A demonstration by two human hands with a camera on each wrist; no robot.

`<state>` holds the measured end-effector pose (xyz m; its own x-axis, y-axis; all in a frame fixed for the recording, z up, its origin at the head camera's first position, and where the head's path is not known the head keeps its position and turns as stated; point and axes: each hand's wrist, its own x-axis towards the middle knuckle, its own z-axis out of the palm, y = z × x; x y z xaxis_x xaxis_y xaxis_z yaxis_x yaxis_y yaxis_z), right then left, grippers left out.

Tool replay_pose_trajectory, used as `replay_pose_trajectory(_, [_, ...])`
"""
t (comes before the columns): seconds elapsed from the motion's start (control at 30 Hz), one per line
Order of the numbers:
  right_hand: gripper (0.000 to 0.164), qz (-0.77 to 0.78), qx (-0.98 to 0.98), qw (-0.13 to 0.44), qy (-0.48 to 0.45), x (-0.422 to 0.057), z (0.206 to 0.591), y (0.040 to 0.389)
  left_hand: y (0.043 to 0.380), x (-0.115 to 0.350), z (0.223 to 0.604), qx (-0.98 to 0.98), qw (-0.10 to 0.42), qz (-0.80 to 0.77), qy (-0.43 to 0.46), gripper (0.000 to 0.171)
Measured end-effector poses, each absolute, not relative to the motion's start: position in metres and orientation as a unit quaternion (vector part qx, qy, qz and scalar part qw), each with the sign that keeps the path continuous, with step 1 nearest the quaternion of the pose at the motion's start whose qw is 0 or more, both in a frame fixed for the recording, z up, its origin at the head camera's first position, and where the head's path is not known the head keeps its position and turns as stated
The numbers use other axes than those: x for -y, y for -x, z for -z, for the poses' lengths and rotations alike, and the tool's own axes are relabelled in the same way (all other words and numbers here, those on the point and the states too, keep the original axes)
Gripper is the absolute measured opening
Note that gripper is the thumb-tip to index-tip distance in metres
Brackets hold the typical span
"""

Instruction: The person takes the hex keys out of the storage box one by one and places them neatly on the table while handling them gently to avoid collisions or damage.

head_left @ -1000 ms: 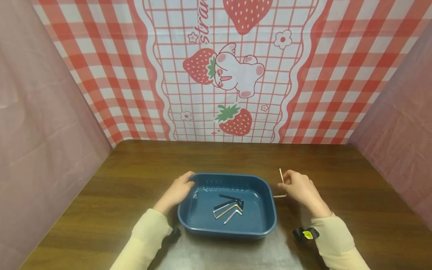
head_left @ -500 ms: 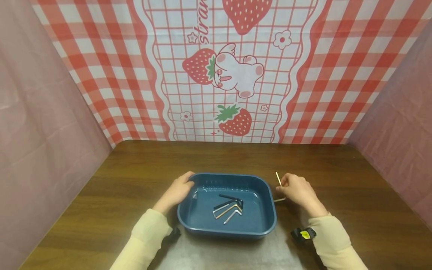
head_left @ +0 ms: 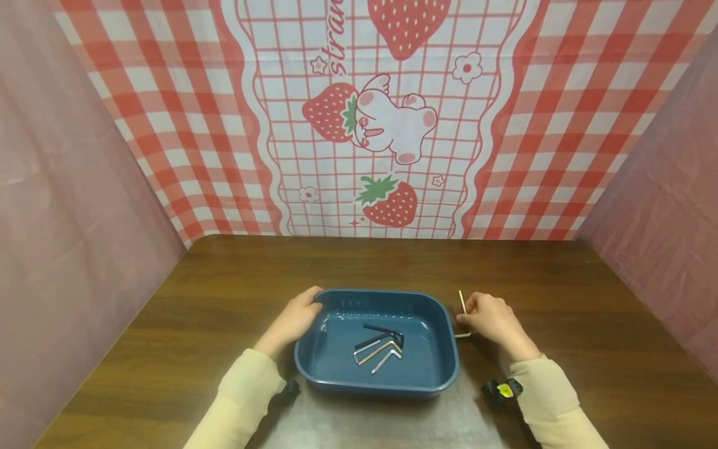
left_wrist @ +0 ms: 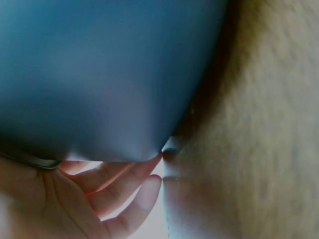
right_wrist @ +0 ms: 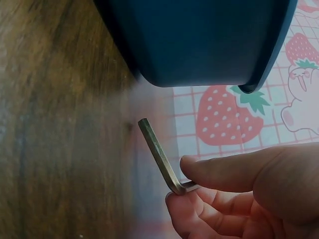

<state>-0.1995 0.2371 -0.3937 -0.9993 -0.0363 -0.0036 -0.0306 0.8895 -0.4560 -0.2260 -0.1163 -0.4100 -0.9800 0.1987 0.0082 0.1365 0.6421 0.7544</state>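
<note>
A blue plastic basin [head_left: 377,386] stands on the table in the head view. My left hand [head_left: 293,320] holds its far left corner, thumb over the rim. In the left wrist view, the fingers [left_wrist: 119,186] spread along the basin's outer wall. My right hand [head_left: 496,324], just right of the basin, pinches a brassy L-shaped hex key [right_wrist: 158,157] between thumb and fingertips. The key's short arm points toward the basin, outside its wall. Inside the basin lie several more hex keys: black ones [head_left: 381,328], a gold one [head_left: 373,354] and silver ones [head_left: 384,363].
The brown wooden table [head_left: 235,268] reaches back to a red checked strawberry cloth [head_left: 392,143]. Pink curtains [head_left: 73,206] hang at both sides. A black wrist device [head_left: 499,391] is under the right sleeve.
My right hand has come slightly nearer to me and left with the hex key, which has tilted a little. The left hand and the basin have stayed in place.
</note>
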Motion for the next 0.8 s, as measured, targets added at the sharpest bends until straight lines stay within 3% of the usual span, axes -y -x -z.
replay_pose_trajectory(0.8, [0.021,0.242,-0.969,0.041,0.006,-0.2367,0.3996,0.1992,0.2259,0.1162,0.41,-0.903,0.035,-0.417,-0.096,0.028])
